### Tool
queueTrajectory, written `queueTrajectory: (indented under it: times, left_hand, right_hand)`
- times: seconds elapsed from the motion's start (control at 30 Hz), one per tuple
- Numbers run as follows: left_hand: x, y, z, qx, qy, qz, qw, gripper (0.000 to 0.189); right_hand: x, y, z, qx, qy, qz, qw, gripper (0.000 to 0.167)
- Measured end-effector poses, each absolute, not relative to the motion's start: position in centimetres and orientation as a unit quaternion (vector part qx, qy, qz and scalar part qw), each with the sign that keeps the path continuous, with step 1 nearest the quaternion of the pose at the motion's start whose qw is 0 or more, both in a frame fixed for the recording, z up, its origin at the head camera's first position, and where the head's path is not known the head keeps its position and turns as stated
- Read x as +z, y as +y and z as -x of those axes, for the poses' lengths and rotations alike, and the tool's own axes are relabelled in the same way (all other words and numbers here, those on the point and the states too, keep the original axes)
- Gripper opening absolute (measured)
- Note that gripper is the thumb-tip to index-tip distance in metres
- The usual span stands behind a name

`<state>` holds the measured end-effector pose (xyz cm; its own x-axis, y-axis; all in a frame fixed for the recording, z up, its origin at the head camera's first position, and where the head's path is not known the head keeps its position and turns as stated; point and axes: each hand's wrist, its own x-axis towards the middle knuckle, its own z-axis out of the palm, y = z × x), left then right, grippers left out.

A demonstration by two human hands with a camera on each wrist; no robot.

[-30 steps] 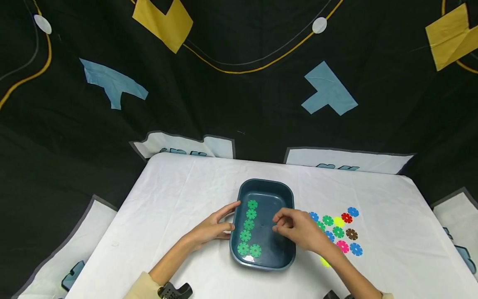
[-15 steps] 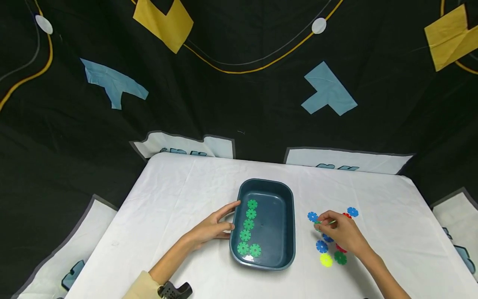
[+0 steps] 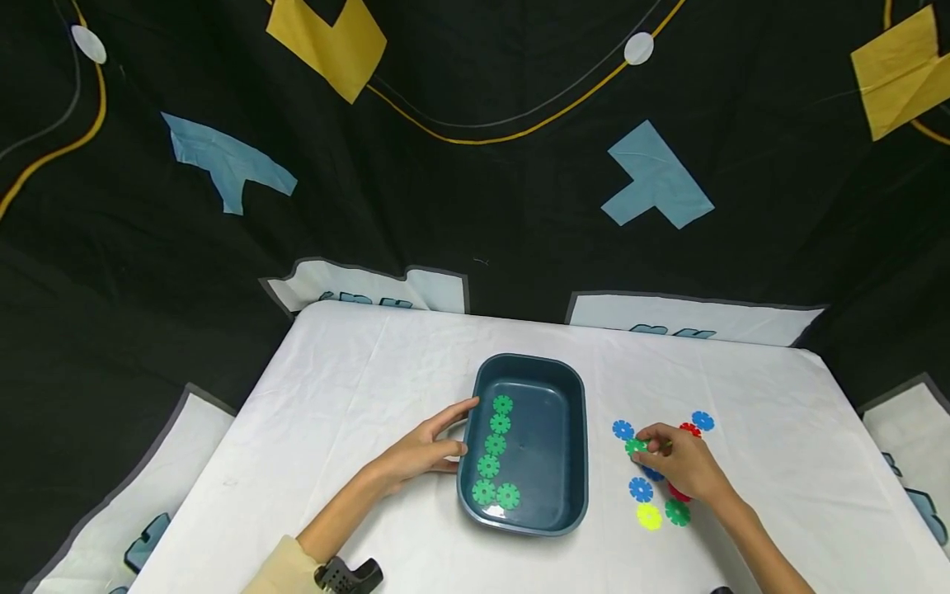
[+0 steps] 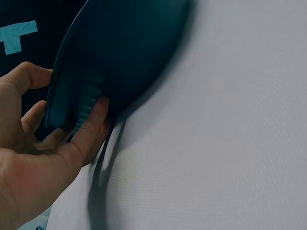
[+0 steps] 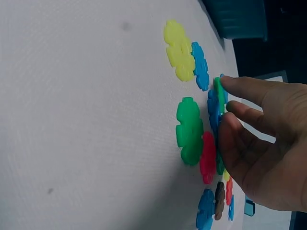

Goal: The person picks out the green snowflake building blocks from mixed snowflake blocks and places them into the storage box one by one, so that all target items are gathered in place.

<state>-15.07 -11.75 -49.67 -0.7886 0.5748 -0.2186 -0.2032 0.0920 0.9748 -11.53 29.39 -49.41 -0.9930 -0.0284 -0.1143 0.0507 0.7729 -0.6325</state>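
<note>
In the head view my left hand (image 3: 419, 445) rests against the left side of a dark blue-green plastic tray (image 3: 545, 462), fingers spread on its wall and rim. The left wrist view shows fingertips on the tray's outer wall (image 4: 139, 52). Inside the tray, green notched discs (image 3: 495, 445) form an L along the left side. To the tray's right, my right hand (image 3: 683, 462) pinches a green notched disc (image 3: 636, 446) between thumb and finger, low over the other discs. The right wrist view shows this green disc (image 5: 219, 91) edge-on at the fingertips. My right hand partly hides several discs.
Loose discs lie around the right hand: blue (image 3: 623, 430), another blue (image 3: 641, 489), yellow (image 3: 649, 517), green (image 3: 677, 512), red (image 3: 690, 429). A brown disc (image 5: 219, 201) shows in the right wrist view. A black patterned cloth (image 3: 490, 223) hangs behind the white table (image 3: 401, 355).
My right hand has moved from above the tray rightward to the loose discs and taken hold of a green one. My left hand and the tray have stayed in place.
</note>
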Motion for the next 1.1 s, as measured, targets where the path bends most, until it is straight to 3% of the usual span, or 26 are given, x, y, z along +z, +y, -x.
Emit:
queueTrajectory:
  times: [0.53, 0.9, 1.1]
  left_hand:
    - [-49.5, -11.6, 15.1, 0.658, 0.68, -0.133, 0.296, 0.074]
    - [-49.5, -11.6, 15.0, 0.659, 0.679, -0.136, 0.294, 0.075]
    - [-49.6, -11.7, 15.0, 0.659, 0.679, -0.133, 0.294, 0.074]
  right_hand:
    - [-49.1, 29.3, 11.7, -0.348, 0.936, 0.025, 0.047, 0.026]
    - [-45.7, 26.1, 11.8, -0.425, 0.899, 0.102, -0.016, 0.023]
    - [-43.4, 22.6, 12.0, -0.46, 0.879, 0.126, 0.017, 0.02]
